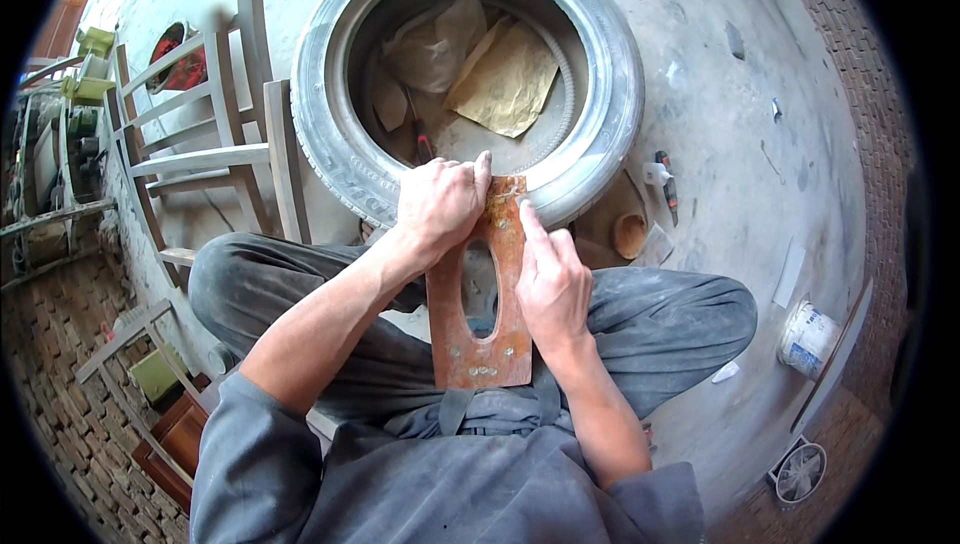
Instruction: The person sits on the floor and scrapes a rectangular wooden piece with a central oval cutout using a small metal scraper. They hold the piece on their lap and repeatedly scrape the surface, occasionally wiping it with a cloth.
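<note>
Taking the reddish-brown board (447, 329) as the centre of a clock face, with twelve pointing away from the person, a cluttered rack (70, 212) stands between nine and ten. At ten o'clock is a bare wooden chair-like frame (200, 161) made of rails and posts. Around half past eight a green block (157, 374) sits inside another slatted frame (122, 399), and a dark red wooden piece (172, 444) lies at eight.

The left hand (437, 206) is clamped over the board's upper left edge, its fingers bent and thumb raised. The board, with a long oval opening, lies in the middle, its far end at the near edge of a tyre (335, 134) and its near end at the person's lap. The tyre lies flat at twelve; inside it are a red-handled tool (423, 143) and a sheet of brown paper (505, 79). The right hand (553, 284) lays a straight index finger against the board's upper right edge; its other fingers curl in, and I cannot tell whether they grip anything.

Between two and three is a small brown bowl (630, 236); at two, a red-and-black tool (668, 194). A white bucket (808, 339) stands just past three, and a round wire-guarded object (801, 472) is at four.
</note>
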Tool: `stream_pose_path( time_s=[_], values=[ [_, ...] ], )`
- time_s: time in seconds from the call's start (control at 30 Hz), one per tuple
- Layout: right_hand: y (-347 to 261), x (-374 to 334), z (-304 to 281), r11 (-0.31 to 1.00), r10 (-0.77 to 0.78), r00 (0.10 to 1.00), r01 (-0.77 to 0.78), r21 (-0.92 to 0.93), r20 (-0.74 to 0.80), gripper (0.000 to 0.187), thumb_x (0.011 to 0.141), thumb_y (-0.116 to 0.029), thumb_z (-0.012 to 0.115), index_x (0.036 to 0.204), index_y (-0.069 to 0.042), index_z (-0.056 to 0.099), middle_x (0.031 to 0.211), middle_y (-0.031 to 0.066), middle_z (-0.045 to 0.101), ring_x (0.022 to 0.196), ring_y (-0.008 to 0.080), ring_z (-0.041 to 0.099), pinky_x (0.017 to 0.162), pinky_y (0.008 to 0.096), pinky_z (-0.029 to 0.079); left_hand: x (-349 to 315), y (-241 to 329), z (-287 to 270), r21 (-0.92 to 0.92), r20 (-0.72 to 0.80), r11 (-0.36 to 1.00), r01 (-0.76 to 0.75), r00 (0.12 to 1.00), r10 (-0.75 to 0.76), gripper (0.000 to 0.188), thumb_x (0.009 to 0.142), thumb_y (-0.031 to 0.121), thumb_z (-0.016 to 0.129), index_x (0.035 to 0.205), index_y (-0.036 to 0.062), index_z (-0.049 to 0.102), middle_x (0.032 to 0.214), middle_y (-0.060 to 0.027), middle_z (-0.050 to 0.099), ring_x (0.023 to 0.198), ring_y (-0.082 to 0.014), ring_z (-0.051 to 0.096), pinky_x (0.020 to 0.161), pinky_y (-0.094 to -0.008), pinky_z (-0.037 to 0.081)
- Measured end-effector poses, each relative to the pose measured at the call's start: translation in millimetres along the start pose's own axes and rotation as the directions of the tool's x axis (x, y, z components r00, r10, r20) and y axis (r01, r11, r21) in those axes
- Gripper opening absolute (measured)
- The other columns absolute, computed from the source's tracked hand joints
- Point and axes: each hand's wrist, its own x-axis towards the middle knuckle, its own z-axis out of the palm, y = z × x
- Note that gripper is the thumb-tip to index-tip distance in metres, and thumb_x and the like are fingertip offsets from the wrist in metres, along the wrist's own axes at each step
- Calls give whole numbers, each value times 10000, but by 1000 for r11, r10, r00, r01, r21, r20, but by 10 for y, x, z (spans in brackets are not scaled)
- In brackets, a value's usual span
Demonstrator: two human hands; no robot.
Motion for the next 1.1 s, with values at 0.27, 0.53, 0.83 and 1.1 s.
stream_pose_path(
  time_s=[0.27, 0.53, 0.83, 1.1],
  values=[
    [-47, 24, 2, 1000, 26, 1000, -26, -4, 12, 529, 980, -13, 672, 1488, -159, 674, 859, 139, 589, 736, 370, 654, 697, 480, 546, -4, -11, -2, 1, -11, 1000, 0, 1000, 0, 498, 1117, 314, 539, 758, 31, 738, 757, -183, 742, 763, -390, 736, 715, -514, 586],
    [31, 27, 37, 999, -34, 999, 34, -23, -10, 534, 976, -24, 654, 1497, -140, 658, 871, 134, 593, 699, 374, 673, 647, 494, 568, -19, 6, -7, -9, -22, 1000, -25, 999, 24, 507, 1116, 307, 544, 752, 17, 744, 765, -178, 746, 775, -381, 739, 724, -510, 590],
    [16, 48, 43, 1000, -21, 1000, 21, -18, -16, 500, 987, -25, 674, 1472, -145, 683, 848, 150, 585, 726, 373, 658, 676, 497, 541, -25, 4, 2, 7, 7, 1000, -7, 1000, 7, 521, 1120, 295, 531, 719, 25, 727, 785, -176, 753, 783, -379, 741, 740, -508, 595],
    [36, 112, -21, 999, -38, 999, 37, -14, -12, 501, 982, -21, 669, 1466, -150, 683, 851, 147, 592, 730, 389, 664, 673, 506, 543, -12, 17, 10, -1, -8, 1000, -24, 1000, 24, 506, 1121, 311, 528, 749, 37, 735, 786, -174, 754, 782, -384, 740, 741, -510, 594]
  ],
)
